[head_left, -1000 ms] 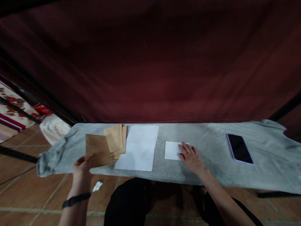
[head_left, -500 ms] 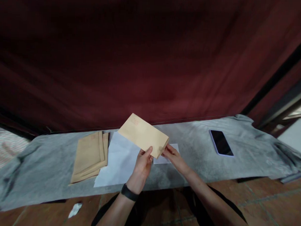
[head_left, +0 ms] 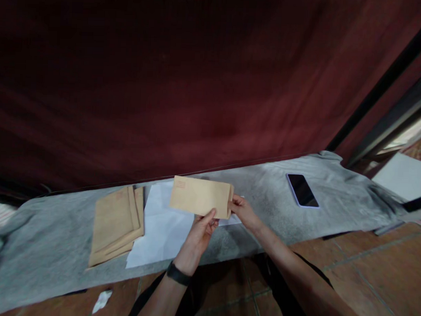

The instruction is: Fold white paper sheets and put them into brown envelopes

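Both hands hold one brown envelope (head_left: 200,196) above the grey cloth-covered table (head_left: 260,210). My left hand (head_left: 199,236) pinches its lower edge near the middle; a black band is on that wrist. My right hand (head_left: 242,210) grips the envelope's right end, fingers closed at the flap side. Behind the envelope lies a folded white sheet (head_left: 234,219), mostly hidden. A stack of white paper (head_left: 158,230) lies just left of my hands. A pile of brown envelopes (head_left: 114,224) sits further left.
A black phone (head_left: 302,190) lies face up on the table to the right. A dark red curtain (head_left: 185,83) hangs behind the table. A crumpled white scrap (head_left: 102,301) lies on the tiled floor below the table's front edge. My dark-clothed knees are under the table.
My left hand lifted one envelope off the pile and carried it right. My right hand left the folded white sheet and took the envelope's right end. The envelope has levelled out.
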Demonstrator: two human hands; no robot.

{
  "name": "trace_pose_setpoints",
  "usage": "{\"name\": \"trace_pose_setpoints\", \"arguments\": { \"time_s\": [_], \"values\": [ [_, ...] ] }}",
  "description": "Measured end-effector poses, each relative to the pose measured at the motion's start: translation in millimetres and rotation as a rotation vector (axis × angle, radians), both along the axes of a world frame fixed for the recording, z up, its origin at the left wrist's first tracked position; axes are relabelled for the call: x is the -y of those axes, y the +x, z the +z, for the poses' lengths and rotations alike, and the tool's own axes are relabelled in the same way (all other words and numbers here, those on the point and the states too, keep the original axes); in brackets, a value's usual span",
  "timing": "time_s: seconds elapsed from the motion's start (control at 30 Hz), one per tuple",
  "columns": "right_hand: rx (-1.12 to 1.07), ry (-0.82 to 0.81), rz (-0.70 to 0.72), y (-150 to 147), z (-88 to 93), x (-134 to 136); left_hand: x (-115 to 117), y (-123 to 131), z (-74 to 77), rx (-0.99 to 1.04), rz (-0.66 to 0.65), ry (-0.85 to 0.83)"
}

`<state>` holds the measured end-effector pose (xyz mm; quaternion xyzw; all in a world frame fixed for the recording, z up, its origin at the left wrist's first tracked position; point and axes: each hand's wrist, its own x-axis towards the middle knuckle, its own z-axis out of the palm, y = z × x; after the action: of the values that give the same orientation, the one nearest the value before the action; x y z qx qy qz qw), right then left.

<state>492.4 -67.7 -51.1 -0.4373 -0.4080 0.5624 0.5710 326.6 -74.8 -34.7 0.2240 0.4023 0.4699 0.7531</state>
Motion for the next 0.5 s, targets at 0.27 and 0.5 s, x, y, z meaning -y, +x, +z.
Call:
{"name": "trace_pose_setpoints", "arguments": {
  "time_s": [0.27, 0.5],
  "values": [
    [0.319, 0.166, -0.193, 25, 6.2, -6, 6, -13, 8.2, -0.75, -0.294, 0.631],
    [0.144, 0.059, 0.164, 38, 21.4, 2, -17, -32, 26.5, -1.568, -0.169, 1.444]
  ]
}}
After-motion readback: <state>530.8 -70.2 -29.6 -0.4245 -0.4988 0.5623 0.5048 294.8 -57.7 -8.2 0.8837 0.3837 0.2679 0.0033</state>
